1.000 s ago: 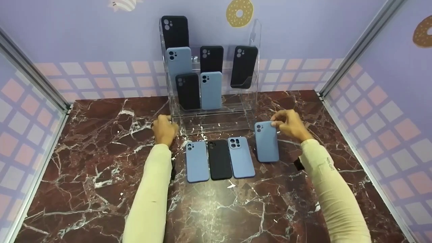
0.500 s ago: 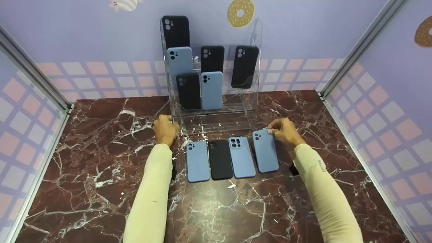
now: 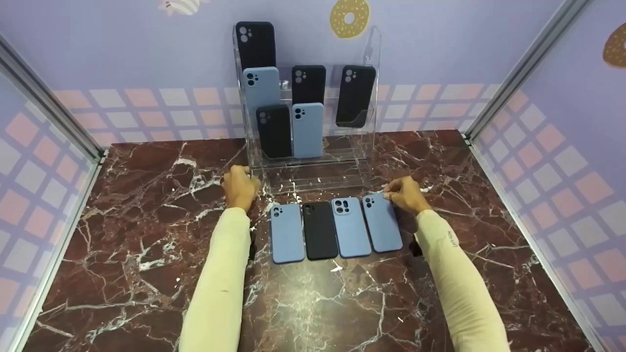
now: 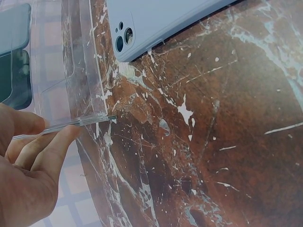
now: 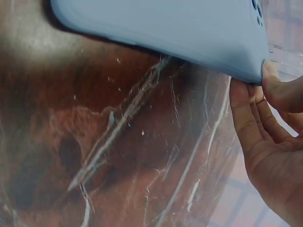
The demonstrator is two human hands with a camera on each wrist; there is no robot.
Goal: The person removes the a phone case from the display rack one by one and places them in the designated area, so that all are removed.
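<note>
My right hand (image 3: 407, 194) pinches the top right corner of a blue phone case (image 5: 165, 33), at the right end of a row. In the right wrist view that corner sits between thumb and fingers, and the near edge is slightly off the table. My left hand (image 3: 240, 187) grips the front left side edge of a clear acrylic stand (image 4: 80, 122). Left of the held case lie a blue phone case with a big camera ring (image 3: 353, 230), a black phone case (image 3: 320, 232) and another blue phone case (image 3: 287, 234).
Black and blue phone cases stand in the tiers of the acrylic stand, such as a blue one (image 3: 308, 132) at the front and a black one (image 3: 356, 95) at the right. A patterned wall (image 3: 171, 63) rises behind, with side panels left and right. The table (image 3: 313, 303) is dark red marble.
My right hand has brought the blue case left and towards me, beside the case with the camera ring, and lowered it nearly flat. My left hand stays on the stand.
</note>
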